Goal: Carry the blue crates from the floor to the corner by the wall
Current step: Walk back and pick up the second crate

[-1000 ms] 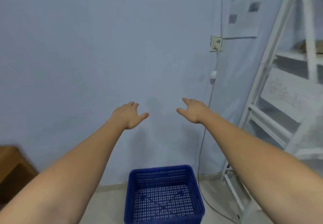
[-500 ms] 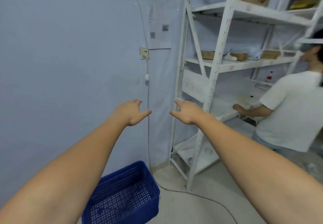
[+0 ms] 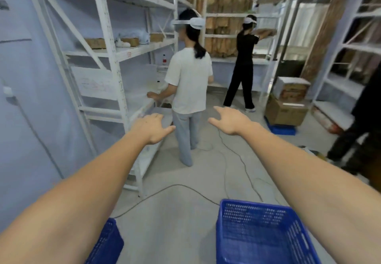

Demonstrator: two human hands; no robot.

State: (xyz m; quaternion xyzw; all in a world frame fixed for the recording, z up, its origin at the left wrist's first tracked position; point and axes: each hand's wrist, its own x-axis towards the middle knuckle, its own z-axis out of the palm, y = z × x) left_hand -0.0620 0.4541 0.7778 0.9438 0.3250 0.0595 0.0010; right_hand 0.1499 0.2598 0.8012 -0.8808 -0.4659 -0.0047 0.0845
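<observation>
Both my arms reach forward at chest height. My left hand (image 3: 153, 127) and my right hand (image 3: 231, 120) are empty, fingers spread. A blue perforated crate (image 3: 255, 235) stands on the floor at the lower right, partly under my right forearm. A second blue crate (image 3: 108, 243) shows at the bottom left by the wall, mostly hidden by my left arm. A third blue crate (image 3: 281, 130) lies farther off at the right under cardboard boxes.
White metal shelving (image 3: 115, 62) lines the left wall. A person in a white shirt (image 3: 188, 84) stands close ahead; another in black (image 3: 244, 62) stands farther back, and a third is at the right edge. Cables (image 3: 226, 160) trail across the floor. Cardboard boxes (image 3: 286, 107) sit at the right.
My view has swung right, away from the wall and the crate in the corner, toward the room. A second crate on the floor has come into view. My hands stay empty.
</observation>
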